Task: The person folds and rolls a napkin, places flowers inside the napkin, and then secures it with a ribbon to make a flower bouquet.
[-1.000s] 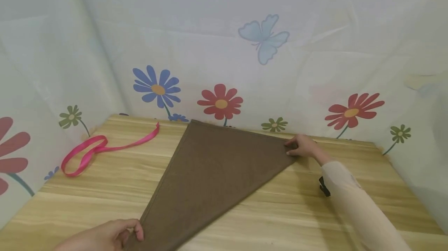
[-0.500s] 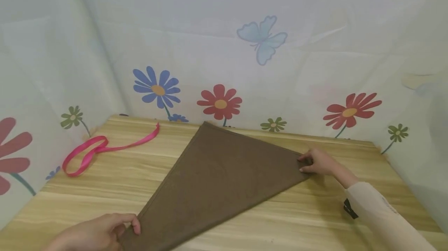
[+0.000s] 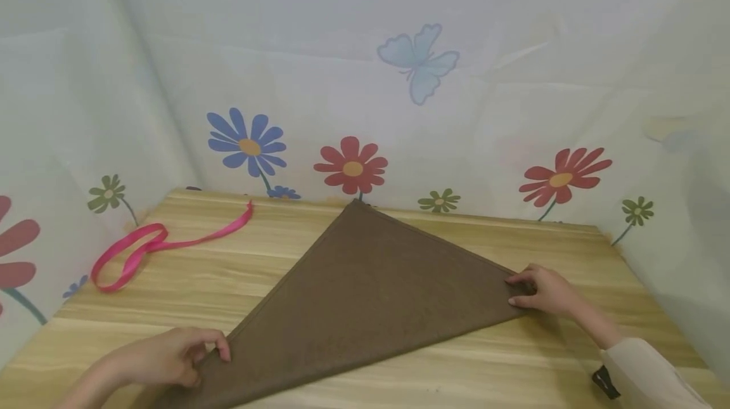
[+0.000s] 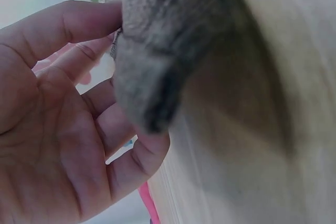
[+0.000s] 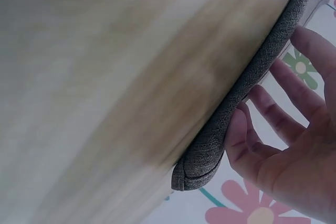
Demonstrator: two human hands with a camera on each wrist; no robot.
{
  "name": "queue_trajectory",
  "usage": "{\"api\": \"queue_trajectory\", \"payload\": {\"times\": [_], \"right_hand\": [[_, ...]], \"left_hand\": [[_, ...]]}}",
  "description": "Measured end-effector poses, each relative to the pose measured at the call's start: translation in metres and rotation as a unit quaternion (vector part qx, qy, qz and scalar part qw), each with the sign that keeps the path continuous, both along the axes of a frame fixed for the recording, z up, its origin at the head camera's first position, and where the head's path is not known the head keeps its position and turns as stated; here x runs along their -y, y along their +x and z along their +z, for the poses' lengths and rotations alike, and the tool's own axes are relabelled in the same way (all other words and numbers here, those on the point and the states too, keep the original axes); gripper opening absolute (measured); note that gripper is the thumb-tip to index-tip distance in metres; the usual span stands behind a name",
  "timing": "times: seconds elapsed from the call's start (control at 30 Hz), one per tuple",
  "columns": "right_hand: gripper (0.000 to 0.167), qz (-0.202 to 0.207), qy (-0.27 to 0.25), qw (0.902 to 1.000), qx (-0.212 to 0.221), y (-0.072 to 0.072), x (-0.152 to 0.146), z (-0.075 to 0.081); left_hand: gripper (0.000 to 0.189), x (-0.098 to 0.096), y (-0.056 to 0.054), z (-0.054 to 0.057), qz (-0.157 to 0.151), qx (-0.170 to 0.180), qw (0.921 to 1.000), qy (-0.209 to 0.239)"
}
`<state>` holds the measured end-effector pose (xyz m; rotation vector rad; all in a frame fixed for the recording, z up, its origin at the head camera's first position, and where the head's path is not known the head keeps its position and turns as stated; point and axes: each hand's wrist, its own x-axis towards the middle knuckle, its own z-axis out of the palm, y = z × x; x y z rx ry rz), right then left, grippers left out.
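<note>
A brown cloth (image 3: 365, 295), folded into a triangle, lies on the wood-grain table, its far point near the back edge. My left hand (image 3: 171, 355) pinches its near-left end. In the left wrist view, the fingers of that hand (image 4: 63, 114) are at the bunched, folded corner (image 4: 152, 72). On the right, my right hand (image 3: 550, 292) holds the other end between thumb and fingers. The right wrist view has the cloth's thick folded edge (image 5: 210, 140) against the thumb and fingertips of the hand (image 5: 299, 145).
A looped pink ribbon (image 3: 137, 253) lies at the left of the table (image 3: 274, 250). A small black item (image 3: 604, 382), perhaps a clip, sits by the right sleeve (image 3: 650, 371). White curtains (image 3: 319, 79) printed with flowers and a butterfly stand around the back and sides.
My right hand has drawn its end of the cloth right and nearer, and the far point has shifted right. My left hand has risen slightly in the view, still at its end.
</note>
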<state>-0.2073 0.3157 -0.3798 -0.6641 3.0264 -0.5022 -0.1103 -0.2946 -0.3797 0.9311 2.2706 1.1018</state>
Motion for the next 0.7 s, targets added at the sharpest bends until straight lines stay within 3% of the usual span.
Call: {"api": "queue_trajectory", "payload": {"times": [0.17, 0.33, 0.47, 0.63, 0.7], "right_hand": [[0.037, -0.01, -0.005, 0.9999, 0.005, 0.006, -0.005, -0.002], [0.037, 0.0, -0.004, 1.0, 0.009, 0.005, -0.006, 0.002], [0.034, 0.02, 0.0, 0.9989, 0.042, -0.008, 0.005, 0.008], [0.029, 0.042, -0.04, 0.9954, 0.077, -0.039, 0.035, 0.009], [0.029, 0.047, -0.061, 0.9938, 0.08, -0.052, 0.049, 0.007]], "left_hand": [[0.042, 0.0, -0.005, 0.0, 0.003, 0.038, 0.9993, 0.005], [0.042, 0.001, -0.006, -0.003, 0.005, 0.027, 0.9996, 0.005], [0.037, 0.003, -0.003, -0.007, 0.023, -0.027, 0.9994, 0.005], [0.031, 0.004, 0.002, -0.011, 0.056, -0.105, 0.9928, -0.004], [0.029, 0.004, 0.004, -0.011, 0.076, -0.117, 0.9901, -0.013]]}}
